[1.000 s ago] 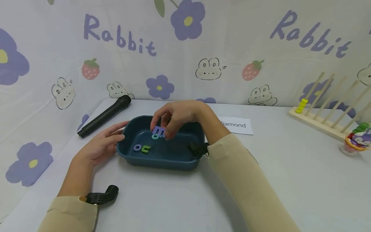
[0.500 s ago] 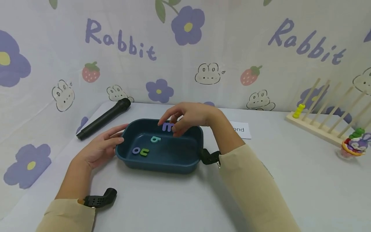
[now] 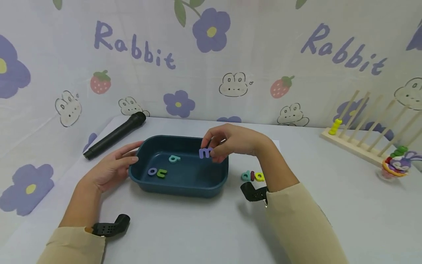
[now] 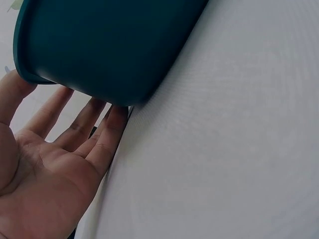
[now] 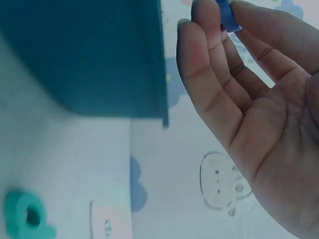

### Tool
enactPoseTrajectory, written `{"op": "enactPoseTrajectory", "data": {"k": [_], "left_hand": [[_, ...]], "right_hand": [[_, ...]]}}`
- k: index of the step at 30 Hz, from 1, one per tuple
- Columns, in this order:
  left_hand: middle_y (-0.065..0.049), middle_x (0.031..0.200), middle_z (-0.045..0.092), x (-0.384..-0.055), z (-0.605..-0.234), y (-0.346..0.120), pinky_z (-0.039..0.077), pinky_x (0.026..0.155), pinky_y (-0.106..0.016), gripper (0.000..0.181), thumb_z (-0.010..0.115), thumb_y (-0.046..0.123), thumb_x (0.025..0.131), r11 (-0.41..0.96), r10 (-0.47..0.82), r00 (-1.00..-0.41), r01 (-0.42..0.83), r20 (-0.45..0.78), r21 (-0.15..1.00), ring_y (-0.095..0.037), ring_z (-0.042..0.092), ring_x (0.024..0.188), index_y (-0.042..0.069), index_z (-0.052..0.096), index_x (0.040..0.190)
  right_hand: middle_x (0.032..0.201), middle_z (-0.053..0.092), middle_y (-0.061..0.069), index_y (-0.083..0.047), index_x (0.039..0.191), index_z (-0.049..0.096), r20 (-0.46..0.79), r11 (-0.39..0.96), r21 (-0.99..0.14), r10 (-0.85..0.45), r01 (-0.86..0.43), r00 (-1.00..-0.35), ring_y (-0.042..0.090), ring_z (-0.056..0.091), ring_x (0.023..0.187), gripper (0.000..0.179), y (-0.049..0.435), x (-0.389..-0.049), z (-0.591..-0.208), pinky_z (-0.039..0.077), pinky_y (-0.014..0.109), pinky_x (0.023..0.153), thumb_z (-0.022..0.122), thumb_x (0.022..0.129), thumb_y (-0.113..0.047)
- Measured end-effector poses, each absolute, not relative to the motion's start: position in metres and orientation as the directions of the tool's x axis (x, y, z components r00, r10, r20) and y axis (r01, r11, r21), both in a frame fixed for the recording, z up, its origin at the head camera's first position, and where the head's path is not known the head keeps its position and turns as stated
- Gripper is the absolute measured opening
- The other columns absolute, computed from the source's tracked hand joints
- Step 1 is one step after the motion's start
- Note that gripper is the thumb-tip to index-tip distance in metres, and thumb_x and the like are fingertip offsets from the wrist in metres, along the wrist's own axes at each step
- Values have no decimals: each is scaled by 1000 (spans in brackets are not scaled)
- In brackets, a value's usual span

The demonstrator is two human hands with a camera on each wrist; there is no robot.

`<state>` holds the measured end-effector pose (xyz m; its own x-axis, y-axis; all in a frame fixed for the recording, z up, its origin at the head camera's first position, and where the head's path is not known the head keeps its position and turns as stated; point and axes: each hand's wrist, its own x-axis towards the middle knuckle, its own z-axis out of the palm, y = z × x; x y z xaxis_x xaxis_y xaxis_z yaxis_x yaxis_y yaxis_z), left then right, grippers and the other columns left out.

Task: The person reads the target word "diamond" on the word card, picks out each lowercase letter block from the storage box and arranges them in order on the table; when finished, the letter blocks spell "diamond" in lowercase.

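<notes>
My right hand (image 3: 234, 143) pinches a purple letter m (image 3: 205, 153) between thumb and fingers, above the right end of a dark teal plastic basin (image 3: 179, 189). Only a blue-looking sliver of the letter (image 5: 229, 17) shows in the right wrist view. At the basin's left end my left hand (image 3: 110, 168) rests, its extended fingers (image 4: 75, 127) touching the outer wall and its thumb at the rim. Inside the basin lie a teal letter (image 3: 174, 158), a purple letter o (image 3: 152, 171) and a green letter (image 3: 161, 173), either n or u.
Right of the basin a teal d (image 3: 245, 176), a dark red letter (image 3: 252, 176) and a yellow letter (image 3: 259, 176) form a row, partly behind the right wrist. A black microphone (image 3: 115, 135) lies back left. A wooden bead rack (image 3: 359, 146) and a rabbit toy (image 3: 397, 165) stand at right.
My right hand has carried the purple m up from the basin floor and rightward toward the basin's right end, uncovering the teal letter. The left hand has stayed at the basin's left end.
</notes>
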<state>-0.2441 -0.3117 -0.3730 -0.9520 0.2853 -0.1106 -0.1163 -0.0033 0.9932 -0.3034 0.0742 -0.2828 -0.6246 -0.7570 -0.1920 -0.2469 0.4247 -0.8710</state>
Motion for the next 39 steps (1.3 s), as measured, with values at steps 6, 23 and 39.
{"op": "enactPoseTrajectory", "data": {"k": [6, 23, 39], "left_hand": [[0, 147, 46, -245, -373, -312, 53, 98, -23, 57, 56, 12, 106, -5, 302, -948, -110, -103, 994, -11, 60, 121, 16, 38, 159], [-5, 153, 41, -245, -374, -310, 52, 99, -21, 57, 56, 13, 106, -4, 303, -948, -105, -99, 994, -10, 59, 122, 16, 39, 159], [-9, 159, 34, -245, -376, -312, 52, 98, -22, 58, 56, 15, 106, -3, 294, -950, -112, -106, 994, -9, 60, 122, 18, 37, 160]], "right_hand": [[104, 66, 17, -10, 119, 69, -181, 433, -873, -716, -225, -675, 35, 70, 94, 24, 95, -298, -293, 60, 40, 85, 65, 96, -8], [114, 68, 16, -9, 122, 71, -151, 423, -887, -643, -185, -751, 47, 65, 104, 25, 130, -291, -302, 59, 39, 85, 61, 99, -11], [119, 63, 13, -12, 125, 70, -148, 487, -862, -508, -142, -849, 33, 69, 101, 34, 164, -279, -307, 53, 40, 98, 74, 91, -12]]}}
